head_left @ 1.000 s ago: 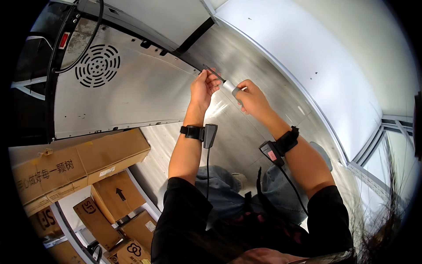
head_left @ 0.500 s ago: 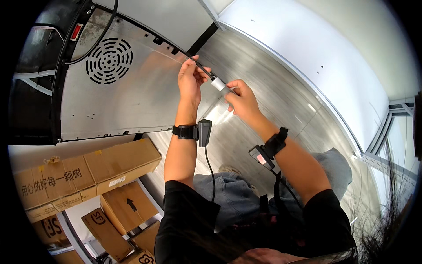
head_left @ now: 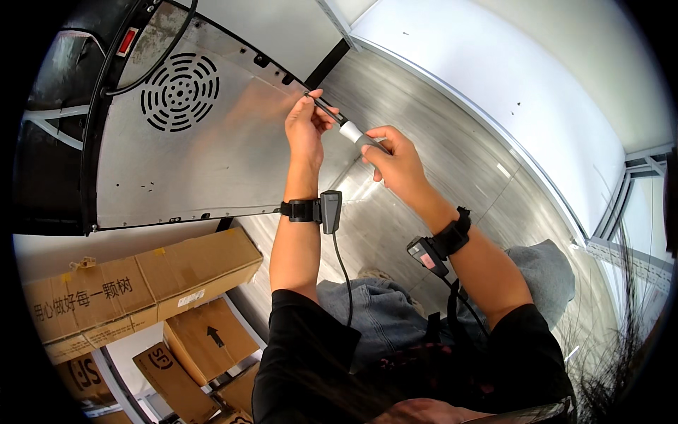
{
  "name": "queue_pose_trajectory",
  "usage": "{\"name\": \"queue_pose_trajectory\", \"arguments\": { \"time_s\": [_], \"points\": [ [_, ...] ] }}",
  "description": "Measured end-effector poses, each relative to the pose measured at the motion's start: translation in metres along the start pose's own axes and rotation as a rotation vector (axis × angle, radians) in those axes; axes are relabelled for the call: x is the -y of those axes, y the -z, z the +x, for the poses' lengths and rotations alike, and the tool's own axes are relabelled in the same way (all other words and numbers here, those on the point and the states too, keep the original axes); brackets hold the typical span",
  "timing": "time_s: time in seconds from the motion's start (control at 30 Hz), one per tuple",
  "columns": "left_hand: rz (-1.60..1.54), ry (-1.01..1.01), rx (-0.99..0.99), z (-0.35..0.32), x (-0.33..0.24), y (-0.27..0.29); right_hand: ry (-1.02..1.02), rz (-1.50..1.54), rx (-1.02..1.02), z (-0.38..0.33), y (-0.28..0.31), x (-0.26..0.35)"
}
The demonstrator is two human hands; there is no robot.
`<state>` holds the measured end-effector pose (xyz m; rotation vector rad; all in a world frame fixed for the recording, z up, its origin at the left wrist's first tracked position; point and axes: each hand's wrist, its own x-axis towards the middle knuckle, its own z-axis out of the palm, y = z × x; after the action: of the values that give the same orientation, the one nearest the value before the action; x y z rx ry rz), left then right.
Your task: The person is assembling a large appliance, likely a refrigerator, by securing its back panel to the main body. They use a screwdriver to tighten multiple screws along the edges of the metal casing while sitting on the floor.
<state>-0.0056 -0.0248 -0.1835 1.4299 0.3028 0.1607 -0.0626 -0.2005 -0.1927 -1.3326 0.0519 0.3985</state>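
A screwdriver with a grey-and-white handle and a dark shaft slants up to the left, its tip end at the metal panel's right edge. Round the handle, the thumb and fingers of my right hand are closed. My left hand pinches near the front end of the shaft, beside the panel edge; a screw there, if any, is too small to make out. The silver metal panel of a black-framed appliance has a round pattern of vent slots and small notches along its edges.
A black cable loops over the panel's upper left, near a red switch. Cardboard boxes sit on a rack at lower left. A white wall panel borders the grey floor at right. Wired devices are strapped to both wrists.
My right fingers have shifted on the handle, showing more of its grey part. The left hand stays at the panel edge. The view has moved slightly.
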Motion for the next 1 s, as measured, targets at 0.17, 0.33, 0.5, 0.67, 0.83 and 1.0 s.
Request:
{"name": "queue_pose_trajectory", "arguments": {
  "time_s": [0.17, 0.33, 0.5, 0.67, 0.83, 1.0],
  "points": [
    [-0.013, -0.002, 0.017, 0.001, 0.003, 0.001, -0.026, 0.055, 0.005, 0.002, 0.0, -0.002],
    [-0.006, -0.028, 0.001, 0.004, 0.008, 0.004, -0.074, 0.058, 0.015, 0.001, 0.0, 0.003],
    [-0.019, -0.018, -0.019, 0.003, 0.008, 0.001, -0.042, -0.079, -0.027, 0.002, -0.001, 0.003],
    [-0.033, 0.019, -0.023, 0.002, 0.002, 0.001, 0.212, -0.404, -0.126, -0.006, -0.009, 0.003],
    [0.019, 0.046, -0.014, 0.002, 0.002, 0.004, 0.382, -0.534, -0.191, -0.008, -0.015, -0.01],
    [-0.064, 0.066, 0.049, 0.004, 0.003, 0.01, 0.277, -0.345, -0.118, -0.008, -0.018, -0.014]
  ]
}}
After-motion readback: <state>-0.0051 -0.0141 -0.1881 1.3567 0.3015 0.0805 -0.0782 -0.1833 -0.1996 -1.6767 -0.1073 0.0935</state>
